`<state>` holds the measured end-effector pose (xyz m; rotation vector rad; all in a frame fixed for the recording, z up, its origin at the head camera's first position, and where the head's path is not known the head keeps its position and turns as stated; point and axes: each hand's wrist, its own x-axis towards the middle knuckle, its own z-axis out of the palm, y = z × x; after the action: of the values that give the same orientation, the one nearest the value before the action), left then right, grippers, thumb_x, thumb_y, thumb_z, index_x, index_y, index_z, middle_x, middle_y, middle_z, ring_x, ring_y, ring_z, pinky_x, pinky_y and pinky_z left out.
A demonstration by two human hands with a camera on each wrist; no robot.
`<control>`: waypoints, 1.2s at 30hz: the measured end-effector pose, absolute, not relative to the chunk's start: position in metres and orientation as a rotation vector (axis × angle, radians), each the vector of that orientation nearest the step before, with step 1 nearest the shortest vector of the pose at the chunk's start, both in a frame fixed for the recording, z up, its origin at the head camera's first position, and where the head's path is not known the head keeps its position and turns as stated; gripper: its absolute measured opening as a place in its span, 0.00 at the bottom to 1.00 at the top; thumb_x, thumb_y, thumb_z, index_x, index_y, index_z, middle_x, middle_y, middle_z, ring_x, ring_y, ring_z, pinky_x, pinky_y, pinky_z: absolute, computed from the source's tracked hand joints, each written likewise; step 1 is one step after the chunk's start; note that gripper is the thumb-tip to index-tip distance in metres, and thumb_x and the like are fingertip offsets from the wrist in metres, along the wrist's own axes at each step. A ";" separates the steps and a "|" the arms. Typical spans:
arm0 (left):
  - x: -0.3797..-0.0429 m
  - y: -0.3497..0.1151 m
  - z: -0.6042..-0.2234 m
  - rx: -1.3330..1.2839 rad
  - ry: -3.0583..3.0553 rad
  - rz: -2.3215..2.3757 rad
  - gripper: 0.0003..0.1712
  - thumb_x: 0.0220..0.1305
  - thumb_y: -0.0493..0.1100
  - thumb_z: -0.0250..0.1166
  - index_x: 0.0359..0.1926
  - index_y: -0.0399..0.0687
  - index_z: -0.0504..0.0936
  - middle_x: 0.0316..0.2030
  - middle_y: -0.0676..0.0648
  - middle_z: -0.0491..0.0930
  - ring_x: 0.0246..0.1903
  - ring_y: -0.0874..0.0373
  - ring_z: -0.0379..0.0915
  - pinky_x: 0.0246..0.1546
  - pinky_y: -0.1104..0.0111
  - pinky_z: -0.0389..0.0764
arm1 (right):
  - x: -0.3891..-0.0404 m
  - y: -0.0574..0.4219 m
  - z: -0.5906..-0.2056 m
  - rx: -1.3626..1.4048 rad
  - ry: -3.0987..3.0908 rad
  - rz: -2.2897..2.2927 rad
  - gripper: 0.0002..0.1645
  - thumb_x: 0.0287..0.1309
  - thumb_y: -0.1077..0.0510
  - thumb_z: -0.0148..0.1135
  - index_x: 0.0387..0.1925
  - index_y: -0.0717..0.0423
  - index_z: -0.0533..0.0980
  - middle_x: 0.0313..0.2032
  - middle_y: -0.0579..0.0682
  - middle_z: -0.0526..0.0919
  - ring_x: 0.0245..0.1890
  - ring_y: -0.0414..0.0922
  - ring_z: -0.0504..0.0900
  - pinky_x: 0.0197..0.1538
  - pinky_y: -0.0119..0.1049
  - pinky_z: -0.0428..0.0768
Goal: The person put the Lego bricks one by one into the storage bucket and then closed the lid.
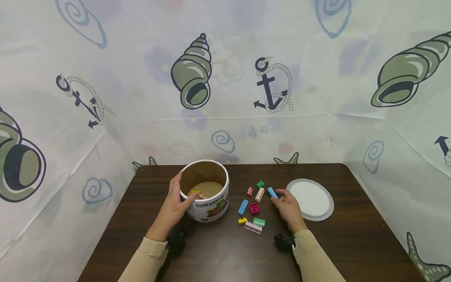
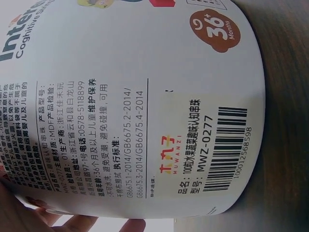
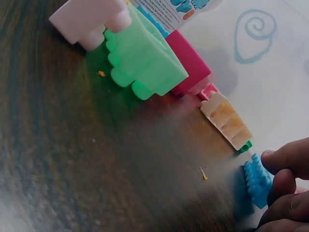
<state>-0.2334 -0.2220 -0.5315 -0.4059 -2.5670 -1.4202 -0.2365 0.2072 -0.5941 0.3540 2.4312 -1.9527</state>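
My left hand (image 1: 173, 209) grips the rim of a white printed bucket (image 1: 219, 205), its thumb over the near edge. Inside the bucket, a few small yellowish pieces (image 1: 199, 194) lie near the front wall. The bucket's printed side, with a barcode label (image 2: 207, 145), fills the left wrist view. With thumb and fingers, my right hand (image 1: 289, 209) pinches a blue toy brick (image 3: 257, 182) low over the table, at the right edge of a loose group of bricks. A cream brick (image 1: 259, 194) and a dark green brick (image 1: 260, 183) lie just left of it.
A white round plate (image 1: 313, 197) lies right of my right hand. Between bucket and right hand are another blue brick (image 1: 243, 207), a magenta brick (image 1: 254, 208), a mint brick (image 1: 258, 222), a pale pink brick (image 1: 253, 227) and a yellow brick (image 1: 242, 221). Patterned cloth surrounds the dark table (image 1: 352, 235).
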 end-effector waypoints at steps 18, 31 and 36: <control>-0.233 -0.222 -0.534 -0.382 -2.572 -1.412 0.59 0.75 0.57 0.70 0.90 0.54 0.40 0.86 0.39 0.46 0.82 0.34 0.53 0.78 0.31 0.61 | -0.232 0.203 -0.594 0.401 2.568 -1.817 0.26 0.69 0.56 0.73 0.65 0.58 0.78 0.23 0.46 0.73 0.11 0.42 0.68 0.16 0.35 0.71; -0.234 -0.221 -0.533 -0.393 -2.557 -1.429 0.59 0.74 0.57 0.71 0.90 0.50 0.42 0.86 0.38 0.46 0.82 0.33 0.53 0.78 0.30 0.61 | -0.231 0.202 -0.592 0.428 2.586 -1.811 0.17 0.74 0.52 0.68 0.57 0.57 0.81 0.24 0.47 0.74 0.13 0.42 0.70 0.17 0.34 0.71; -0.234 -0.221 -0.533 -0.404 -2.548 -1.421 0.59 0.74 0.56 0.71 0.89 0.49 0.43 0.86 0.38 0.47 0.82 0.33 0.54 0.78 0.31 0.61 | -0.232 0.203 -0.594 0.379 2.545 -1.887 0.16 0.75 0.51 0.69 0.57 0.53 0.81 0.25 0.47 0.73 0.13 0.42 0.68 0.16 0.34 0.70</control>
<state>-0.2342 -0.2209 -0.5329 -0.4037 -2.5481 -1.4207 -0.2317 0.2032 -0.5937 0.3790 2.5454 -1.8867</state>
